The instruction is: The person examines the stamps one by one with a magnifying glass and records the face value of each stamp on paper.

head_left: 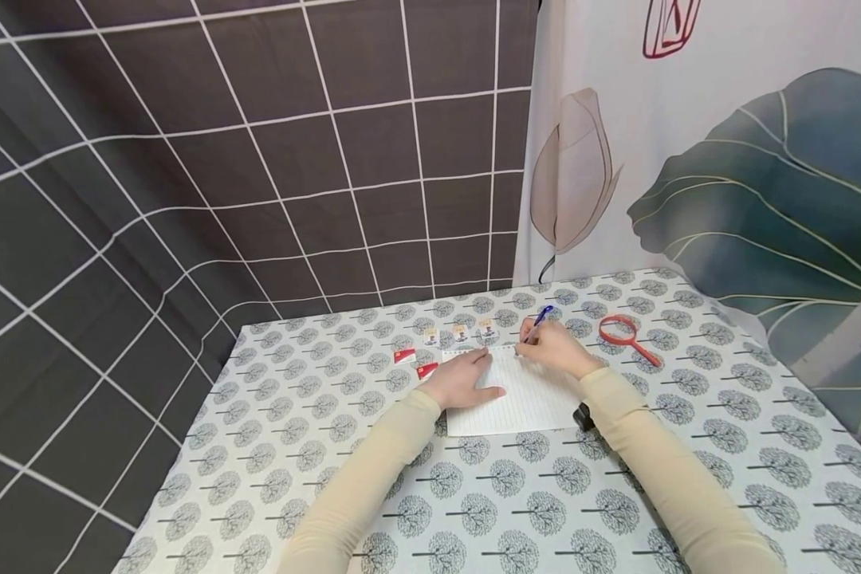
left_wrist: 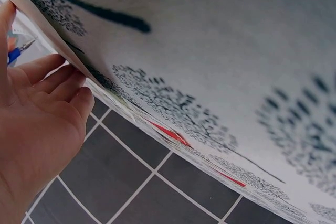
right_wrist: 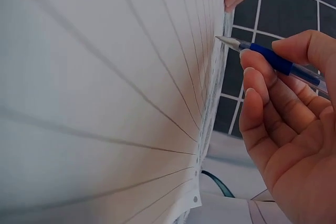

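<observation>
A sheet of lined paper (head_left: 513, 406) with holes along its far edge lies on the patterned tablecloth. My left hand (head_left: 462, 378) rests on its left part, fingers extended and thumb spread; the left wrist view shows the same hand (left_wrist: 50, 114) pressing flat at the edge. In my right hand (head_left: 556, 348) a blue pen (head_left: 543, 316) is pinched near the paper's far edge. The right wrist view shows the pen (right_wrist: 273, 59) between thumb and fingers of the right hand (right_wrist: 294, 124), its tip at or just above the paper by the holes.
Three small picture cards (head_left: 460, 333) stand in a row beyond the paper. Two red-and-white cards, one a flat red card (head_left: 404, 355), lie to the left. A red magnifying glass (head_left: 619, 330) is at the right. A black object (head_left: 583, 417) shows by the right wrist.
</observation>
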{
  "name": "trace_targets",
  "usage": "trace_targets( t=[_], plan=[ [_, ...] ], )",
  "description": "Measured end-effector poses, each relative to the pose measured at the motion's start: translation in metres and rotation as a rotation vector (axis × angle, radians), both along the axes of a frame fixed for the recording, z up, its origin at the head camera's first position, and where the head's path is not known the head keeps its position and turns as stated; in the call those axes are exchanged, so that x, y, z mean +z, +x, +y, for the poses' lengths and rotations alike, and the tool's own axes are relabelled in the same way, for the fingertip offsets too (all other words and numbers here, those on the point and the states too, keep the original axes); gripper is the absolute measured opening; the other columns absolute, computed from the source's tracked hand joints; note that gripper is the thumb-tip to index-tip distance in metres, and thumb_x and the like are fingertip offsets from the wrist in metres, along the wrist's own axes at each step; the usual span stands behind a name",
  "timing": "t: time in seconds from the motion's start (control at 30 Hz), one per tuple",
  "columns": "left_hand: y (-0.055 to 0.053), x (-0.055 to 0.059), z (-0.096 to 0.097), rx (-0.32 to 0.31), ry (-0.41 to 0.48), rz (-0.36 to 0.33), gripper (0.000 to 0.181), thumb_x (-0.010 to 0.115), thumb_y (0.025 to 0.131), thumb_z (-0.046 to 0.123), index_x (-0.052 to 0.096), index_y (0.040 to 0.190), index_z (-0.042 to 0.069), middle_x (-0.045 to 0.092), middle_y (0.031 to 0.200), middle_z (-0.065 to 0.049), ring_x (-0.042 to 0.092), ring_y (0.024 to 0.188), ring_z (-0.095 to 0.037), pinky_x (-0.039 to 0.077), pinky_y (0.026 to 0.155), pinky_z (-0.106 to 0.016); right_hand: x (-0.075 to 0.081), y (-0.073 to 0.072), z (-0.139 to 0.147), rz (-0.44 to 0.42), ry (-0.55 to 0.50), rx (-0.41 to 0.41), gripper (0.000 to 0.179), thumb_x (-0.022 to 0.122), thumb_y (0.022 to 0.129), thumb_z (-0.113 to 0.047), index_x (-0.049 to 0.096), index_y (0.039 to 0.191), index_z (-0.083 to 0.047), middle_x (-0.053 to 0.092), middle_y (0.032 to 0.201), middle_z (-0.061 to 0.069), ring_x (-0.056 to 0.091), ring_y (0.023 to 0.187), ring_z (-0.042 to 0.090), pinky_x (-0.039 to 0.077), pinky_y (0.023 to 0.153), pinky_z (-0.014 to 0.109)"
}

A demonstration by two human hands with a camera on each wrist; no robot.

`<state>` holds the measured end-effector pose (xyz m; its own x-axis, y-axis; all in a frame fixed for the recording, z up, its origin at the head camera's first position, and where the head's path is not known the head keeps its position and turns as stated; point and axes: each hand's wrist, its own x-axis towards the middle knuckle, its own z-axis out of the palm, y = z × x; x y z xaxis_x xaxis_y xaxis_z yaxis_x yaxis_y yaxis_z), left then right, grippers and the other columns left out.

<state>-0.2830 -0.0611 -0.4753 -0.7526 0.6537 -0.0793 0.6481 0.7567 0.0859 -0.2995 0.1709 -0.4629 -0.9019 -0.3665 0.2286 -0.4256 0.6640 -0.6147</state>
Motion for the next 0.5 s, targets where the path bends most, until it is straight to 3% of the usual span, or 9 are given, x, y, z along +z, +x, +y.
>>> trace_targets(
  t=[0.5],
  plan=[
    [-0.0005, -0.0012, 0.0006, -0.001, -0.003, 0.001, 0.082, 0.046, 0.1, 0.063, 0.038, 0.154, 0.001, 0.036, 0.16, -0.015, 0.037, 0.146, -0.028, 0.029, 0.121, -0.035, -0.0005, -0.0003, 0.0011, 0.004, -0.004, -0.018, 0.009, 0.067, 0.088, -0.014, 0.059, 0.085, -0.01, 0.054, 0.057, -0.006, 0.043, 0.05, 0.01, 0.038, 0.049, 0.024]
  ],
)
